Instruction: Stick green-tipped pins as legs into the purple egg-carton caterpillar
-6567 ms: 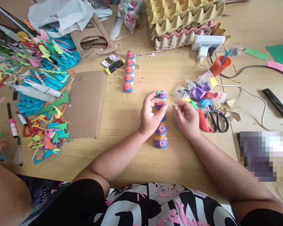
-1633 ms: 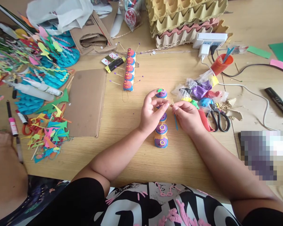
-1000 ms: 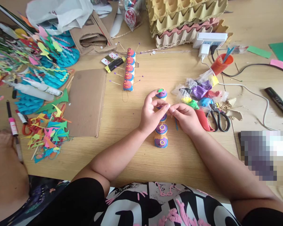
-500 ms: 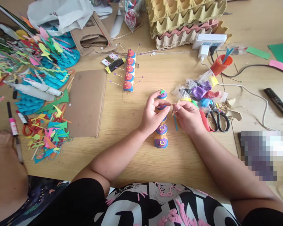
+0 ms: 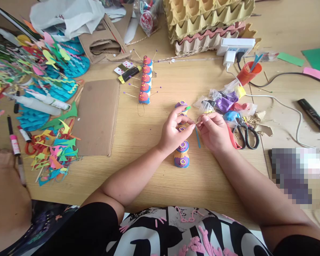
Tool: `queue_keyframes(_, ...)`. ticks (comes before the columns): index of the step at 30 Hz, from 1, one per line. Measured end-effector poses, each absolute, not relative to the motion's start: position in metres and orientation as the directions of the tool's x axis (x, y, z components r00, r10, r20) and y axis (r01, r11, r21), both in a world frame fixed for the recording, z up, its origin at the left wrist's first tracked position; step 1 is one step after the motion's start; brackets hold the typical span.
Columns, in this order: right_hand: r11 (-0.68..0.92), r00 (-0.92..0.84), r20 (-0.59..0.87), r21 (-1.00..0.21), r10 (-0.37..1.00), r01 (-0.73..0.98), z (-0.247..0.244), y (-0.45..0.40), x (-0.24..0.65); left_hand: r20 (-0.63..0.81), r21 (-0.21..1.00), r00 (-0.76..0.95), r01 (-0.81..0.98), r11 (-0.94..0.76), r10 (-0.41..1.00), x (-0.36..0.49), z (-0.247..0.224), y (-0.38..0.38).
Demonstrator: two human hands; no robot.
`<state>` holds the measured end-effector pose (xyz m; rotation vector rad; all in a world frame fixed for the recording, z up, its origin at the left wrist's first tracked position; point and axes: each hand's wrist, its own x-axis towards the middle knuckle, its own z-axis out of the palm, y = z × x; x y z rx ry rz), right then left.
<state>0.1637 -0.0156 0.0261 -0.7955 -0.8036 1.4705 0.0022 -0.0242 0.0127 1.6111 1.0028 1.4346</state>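
My right hand [image 5: 216,132] is closed in a pinch on a thin wooden toothpick [image 5: 207,115]. One end of the toothpick reaches the pinched thumb and fingers of my left hand [image 5: 173,131]; what they hold is too small to make out. A bit of green clay [image 5: 187,107] is on a raised fingertip of that hand. Beneath it stands an egg-carton caterpillar [image 5: 181,161] with purple-and-blue bumps and yellow rings, its middle partly hidden. A blue strip [image 5: 197,138] lies between my hands. Farther back is a red-and-blue egg-carton caterpillar [image 5: 144,85] with purple-tipped sticks out of its sides.
Bags of coloured clay [image 5: 226,101], scissors [image 5: 245,133] and an orange cup [image 5: 249,73] stand right. Egg trays [image 5: 208,26] are stacked behind a power strip [image 5: 236,44]. Cardboard [image 5: 98,117] and paper scraps [image 5: 56,153] lie left, near another person's arm [image 5: 8,185].
The toothpick has tilted from steep to nearly flat, pointing toward my left fingertips. My left fingers have lowered slightly, uncovering more of the caterpillar's far end.
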Motion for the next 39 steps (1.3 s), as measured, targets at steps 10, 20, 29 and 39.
queue_keyframes(10, -0.003, -0.045, 0.024, -0.852, 0.999, -0.523, 0.0249, -0.0166, 0.1627, 0.399, 0.911, 0.077, 0.084, -0.404, 0.914, 0.0011, 0.0127, -0.0242)
queue_keyframes(20, 0.0, -0.01, 0.005, -0.892, 1.0, -0.452, 0.0271, -0.018, 0.1613, 0.389, 0.917, 0.061, 0.073, -0.393, 0.919, 0.0011, 0.0103, -0.024)
queue_keyframes(29, 0.007, -0.022, 0.019, -0.891, 1.0, -0.453, 0.028, -0.0184, 0.1607, 0.387, 0.918, 0.054, 0.07, -0.39, 0.92, 0.001, 0.0126, -0.0247)
queue_keyframes(39, 0.0, -0.008, 0.004, -0.896, 1.0, -0.444, 0.0273, -0.0169, 0.1616, 0.366, 0.928, 0.061, 0.049, -0.369, 0.929, 0.0011, 0.0117, -0.0254)
